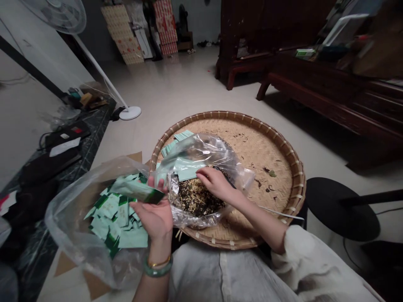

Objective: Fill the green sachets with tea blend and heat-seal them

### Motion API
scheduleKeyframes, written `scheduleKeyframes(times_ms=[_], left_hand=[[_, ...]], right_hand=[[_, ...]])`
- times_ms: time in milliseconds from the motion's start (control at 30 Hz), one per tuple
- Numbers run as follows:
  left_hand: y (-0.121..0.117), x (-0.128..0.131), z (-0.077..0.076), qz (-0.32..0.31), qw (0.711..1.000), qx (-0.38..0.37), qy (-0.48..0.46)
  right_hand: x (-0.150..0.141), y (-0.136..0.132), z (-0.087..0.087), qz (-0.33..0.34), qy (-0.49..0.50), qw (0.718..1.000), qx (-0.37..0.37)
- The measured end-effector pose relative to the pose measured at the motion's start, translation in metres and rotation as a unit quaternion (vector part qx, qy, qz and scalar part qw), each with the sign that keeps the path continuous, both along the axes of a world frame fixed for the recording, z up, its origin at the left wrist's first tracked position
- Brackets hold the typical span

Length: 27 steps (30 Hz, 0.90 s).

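Observation:
My left hand (159,216) holds a pale green packet (135,191) with a dark green end, gripped between thumb and fingers above an open plastic bag (72,209). That bag holds a heap of similar green packets (110,209). My right hand (215,182) reaches over a clear plastic bag (208,147), its fingertips pinched at the edge of another pale green packet (187,171). Under this hand lies a dark and yellowish dried mix (195,195), like loose tea with flowers. A black object (225,178), partly hidden, shows beside the right hand.
The clear bag rests in a round woven bamboo tray (277,147) with scattered dried bits. Stacked green packets (176,140) sit at its far left. A white standing fan (130,112) is at left, dark wooden furniture (315,90) at right, and a round black base (341,209) nearby.

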<state>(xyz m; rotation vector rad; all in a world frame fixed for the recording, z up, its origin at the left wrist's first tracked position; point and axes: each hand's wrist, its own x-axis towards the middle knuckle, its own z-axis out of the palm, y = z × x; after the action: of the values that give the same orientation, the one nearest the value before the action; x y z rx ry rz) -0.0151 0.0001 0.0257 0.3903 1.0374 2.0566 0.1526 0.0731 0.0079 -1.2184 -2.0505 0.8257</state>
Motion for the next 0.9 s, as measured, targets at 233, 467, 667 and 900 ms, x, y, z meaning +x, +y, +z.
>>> scheduleKeyframes(times_ms=[233,467,667,900], left_hand=[[-0.003,-0.001,-0.004,-0.068,0.998,0.002,-0.001],[0.001,-0.005,-0.018,-0.102,0.994,-0.015,0.018],[0.003,-0.003,-0.020,-0.110,0.993,-0.050,0.014],[0.005,0.000,-0.018,-0.104,0.992,-0.069,0.013]], right_hand=[[-0.043,0.027,-0.020,0.079,-0.199,0.973,0.085],[-0.037,0.051,-0.034,0.073,-0.197,0.974,0.084],[-0.039,0.055,-0.036,0.063,-0.213,0.970,0.096],[-0.045,0.050,-0.032,0.107,-0.228,0.960,0.120]])
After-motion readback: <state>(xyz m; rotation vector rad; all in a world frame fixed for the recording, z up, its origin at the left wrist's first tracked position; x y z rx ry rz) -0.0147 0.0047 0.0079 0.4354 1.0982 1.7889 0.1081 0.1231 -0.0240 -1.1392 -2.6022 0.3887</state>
